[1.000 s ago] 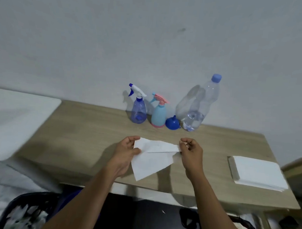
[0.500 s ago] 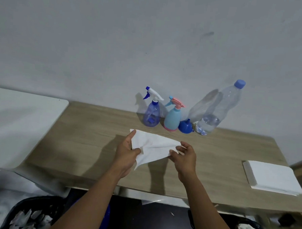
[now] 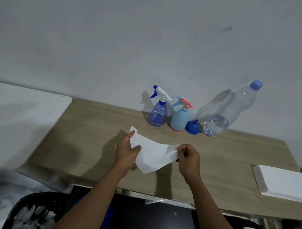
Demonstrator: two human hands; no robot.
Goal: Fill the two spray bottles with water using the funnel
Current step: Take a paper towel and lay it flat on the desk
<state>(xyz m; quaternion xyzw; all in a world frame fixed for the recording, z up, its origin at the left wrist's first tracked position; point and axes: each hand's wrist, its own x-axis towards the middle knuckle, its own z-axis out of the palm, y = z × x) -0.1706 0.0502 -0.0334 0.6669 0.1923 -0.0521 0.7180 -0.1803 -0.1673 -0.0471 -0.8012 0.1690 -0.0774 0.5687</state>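
Here hands (image 3: 126, 155) (image 3: 188, 158) grip tissue (image 3: 153, 156); funnel (image 3: 192, 129), spray bottles (image 3: 158, 116) (image 3: 179, 119) beyond, untouched.

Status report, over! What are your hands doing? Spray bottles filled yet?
Left hand and right hand pinch a white napkin. Blue spray bottle, pink-trigger spray bottle capped. Funnel upside down beside them, water bottle capped. Nothing blocks them.

Two spray bottles: violet spray bottle (image 3: 157, 115), light-blue spray bottle (image 3: 179, 118). One blue funnel (image 3: 192, 128). One water bottle (image 3: 234, 108). One loose tissue (image 3: 153, 154). One tissue stack (image 3: 283, 182).
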